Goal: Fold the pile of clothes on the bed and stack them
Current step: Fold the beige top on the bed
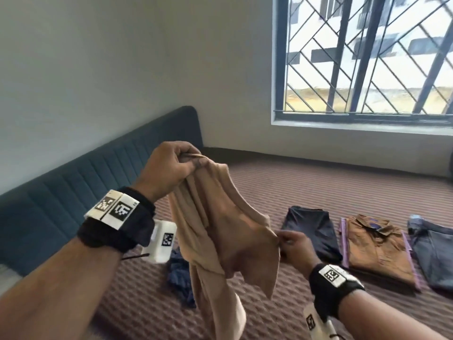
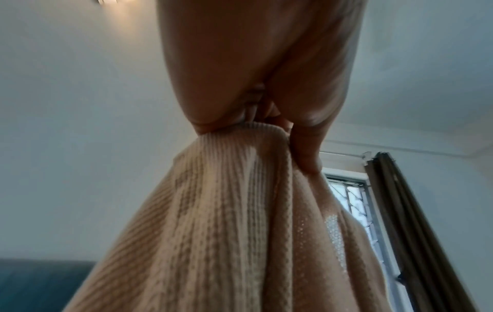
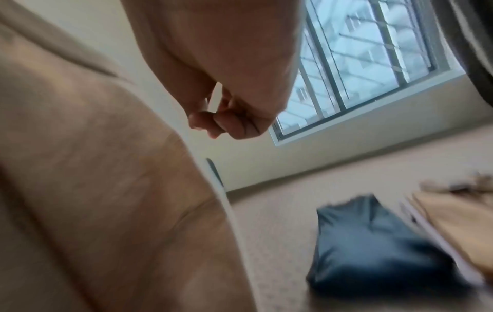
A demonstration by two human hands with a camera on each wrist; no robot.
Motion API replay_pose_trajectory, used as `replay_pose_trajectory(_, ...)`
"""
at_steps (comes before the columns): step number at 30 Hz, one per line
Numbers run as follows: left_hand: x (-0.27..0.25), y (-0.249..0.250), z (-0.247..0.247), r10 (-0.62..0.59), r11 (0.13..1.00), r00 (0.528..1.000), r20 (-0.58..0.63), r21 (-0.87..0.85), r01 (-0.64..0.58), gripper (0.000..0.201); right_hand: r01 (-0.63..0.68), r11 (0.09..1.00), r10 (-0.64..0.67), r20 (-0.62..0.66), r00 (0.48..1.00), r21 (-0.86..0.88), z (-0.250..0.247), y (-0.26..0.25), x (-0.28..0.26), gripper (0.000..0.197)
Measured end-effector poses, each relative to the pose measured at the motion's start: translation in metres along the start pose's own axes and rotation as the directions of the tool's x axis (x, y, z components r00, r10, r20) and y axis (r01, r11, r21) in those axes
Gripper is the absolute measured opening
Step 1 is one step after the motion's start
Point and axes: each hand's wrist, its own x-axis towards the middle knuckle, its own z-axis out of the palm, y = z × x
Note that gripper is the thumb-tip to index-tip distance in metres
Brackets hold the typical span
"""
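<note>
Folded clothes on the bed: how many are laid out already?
3, in a row on the bed at right: a dark navy piece, a brown shirt on something purple, and a grey garment cut off by the frame edge. More may lie beyond it.

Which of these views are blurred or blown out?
Head: mostly sharp, window overexposed, straight lines bowed by the wide angle. Left wrist: beige garment knit legible close to the lens, lamp glare at the top edge. Right wrist: heavy motion blur, the folded dark garment and right hand smeared.

Patterned brown bed [image 1: 282, 182], with folded navy [image 1: 310, 230], rust shirt [image 1: 378, 249], grey piece [image 1: 434, 253] side by side, crumpled blue heap [image 1: 180, 271] nearer.
</note>
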Motion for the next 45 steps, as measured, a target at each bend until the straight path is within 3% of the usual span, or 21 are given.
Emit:
replay_pose_trajectory(4, 0.001, -0.031, -0.044, -0.047, 0.996, 0.995, -0.088, 0.066, 0.053, 0.013, 0.1, 0.984, -0.098, 0.02, 0.995, -0.145, -0.029, -0.041, 0.046, 0.032)
replay_pose_trajectory(8, -0.003, -0.028, -0.066, 0.015, 0.997, 0.988, -0.154, 0.071, -0.004, 0.025, 0.063, 0.984, -0.024, 0.229, 0.973, -0.165, -0.011, -0.074, 0.057, 0.017)
replay_pose_trajectory(10, -0.003, -0.022, -0.075, 0.05, 0.997, 0.986, -0.157, 0.074, -0.039, 0.027, 0.012, 0.994, 0.027, 0.354, 0.935, -0.108, 0.02, -0.081, 0.053, 0.042)
replay_pose_trajectory(13, -0.006, -0.021, -0.092, 0.047, 0.998, 0.99, -0.135, 0.047, -0.041, 0.029, 0.005, 1.0, 0.0, 0.438, 0.899, -0.01, 0.069, -0.101, 0.045, 0.072)
replay_pose_trajectory(17, -0.005, -0.015, -0.115, 0.058, 0.994, 0.993, -0.101, 0.097, -0.048, 0.026, -0.045, 0.998, 0.014, 0.543, 0.84, 0.044, 0.115, -0.123, 0.048, 0.09)
replay_pose_trajectory(19, -0.001, -0.01, -0.129, 0.059, 0.991, 0.99, -0.131, 0.128, -0.042, 0.027, -0.008, 0.999, -0.018, 0.615, 0.789, 0.04, 0.134, -0.129, 0.047, 0.094)
replay_pose_trajectory(21, 0.004, -0.01, -0.143, 0.056, 0.987, 0.982, -0.179, 0.16, -0.028, 0.027, -0.006, 0.996, -0.055, 0.698, 0.714, 0.084, 0.15, -0.134, 0.041, 0.084)
replay_pose_trajectory(24, 0.006, -0.008, -0.163, 0.042, 0.978, 0.966, -0.254, 0.21, 0.013, 0.018, -0.007, 0.99, -0.102, 0.761, 0.64, 0.138, 0.163, -0.138, 0.029, 0.035)
replay_pose_trajectory(27, 0.004, -0.01, -0.181, 0.026, 0.959, 0.947, -0.321, 0.276, 0.068, 0.016, -0.045, 0.984, -0.09, 0.705, 0.704, 0.171, 0.159, -0.135, 0.034, 0.012)
replay_pose_trajectory(31, -0.008, -0.028, -0.208, 0.001, 0.928, 0.897, -0.442, 0.335, 0.164, 0.014, 0.005, 0.982, -0.104, 0.525, 0.845, 0.187, 0.118, -0.149, 0.059, 0.006)
replay_pose_trajectory(32, -0.013, -0.033, -0.211, -0.01, 0.921, 0.885, -0.466, 0.342, 0.19, 0.005, 0.036, 0.982, -0.122, 0.478, 0.87, 0.185, 0.102, -0.155, 0.065, 0.009)
replay_pose_trajectory(34, -0.019, -0.042, -0.21, -0.032, 0.902, 0.866, -0.5, 0.359, 0.241, 0.011, 0.085, 0.979, -0.152, 0.387, 0.91, 0.185, 0.068, -0.166, 0.081, 0.01)
replay_pose_trajectory(37, -0.027, -0.049, -0.206, -0.06, 0.865, 0.879, -0.474, 0.414, 0.282, 0.014, 0.246, 0.969, -0.24, 0.31, 0.92, 0.018, 0.011, -0.189, 0.104, 0.007)
replay_pose_trajectory(38, -0.03, -0.052, -0.205, -0.058, 0.869, 0.879, -0.474, 0.41, 0.279, 0.013, 0.338, 0.939, -0.315, 0.233, 0.92, -0.064, -0.011, -0.198, 0.111, 0.011)
replay_pose_trajectory(40, -0.036, -0.055, -0.198, -0.053, 0.889, 0.854, -0.517, 0.365, 0.276, 0.011, 0.495, 0.841, -0.5, 0.036, 0.865, -0.22, -0.054, -0.216, 0.12, 0.013)
replay_pose_trajectory(41, -0.037, -0.057, -0.189, -0.048, 0.891, 0.849, -0.526, 0.361, 0.274, 0.01, 0.513, 0.791, -0.54, 0.014, 0.842, -0.334, -0.074, -0.219, 0.124, 0.014)
replay_pose_trajectory(43, -0.04, -0.067, -0.165, -0.116, 0.863, 0.878, -0.465, 0.391, 0.321, 0.01, 0.49, 0.63, -0.495, 0.174, 0.851, -0.602, -0.104, -0.22, 0.126, 0.022)
replay_pose_trajectory(44, -0.045, -0.074, -0.149, -0.168, 0.847, 0.886, -0.432, 0.397, 0.354, 0.014, 0.464, 0.587, -0.44, 0.22, 0.871, -0.663, -0.119, -0.215, 0.123, 0.023)
replay_pose_trajectory(45, -0.05, -0.079, -0.136, -0.185, 0.846, 0.886, -0.426, 0.39, 0.364, 0.02, 0.432, 0.602, -0.394, 0.22, 0.892, -0.672, -0.133, -0.21, 0.121, 0.021)
